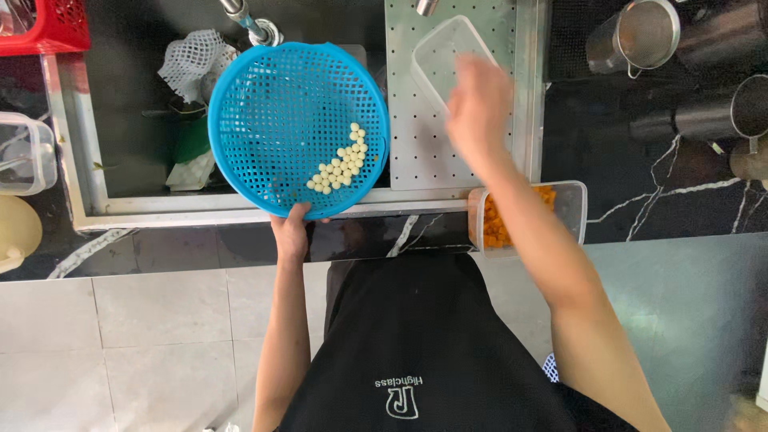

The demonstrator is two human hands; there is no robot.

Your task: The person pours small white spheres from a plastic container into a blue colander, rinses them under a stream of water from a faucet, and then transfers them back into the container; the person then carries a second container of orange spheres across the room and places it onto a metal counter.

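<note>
The left hand (292, 232) pinches the near rim of a round blue perforated plastic basket (280, 112), tilted over the sink so its small pale round balls (340, 164) pool low. Beside the right forearm sits a clear tub of orange cubes (500, 220). The right hand (478, 100), blurred and seemingly empty, reaches to a clear rectangular plastic container (440, 52) beyond.

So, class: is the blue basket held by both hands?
No: only the left hand grips the blue basket rim; the right hand is over the clear container.
</note>
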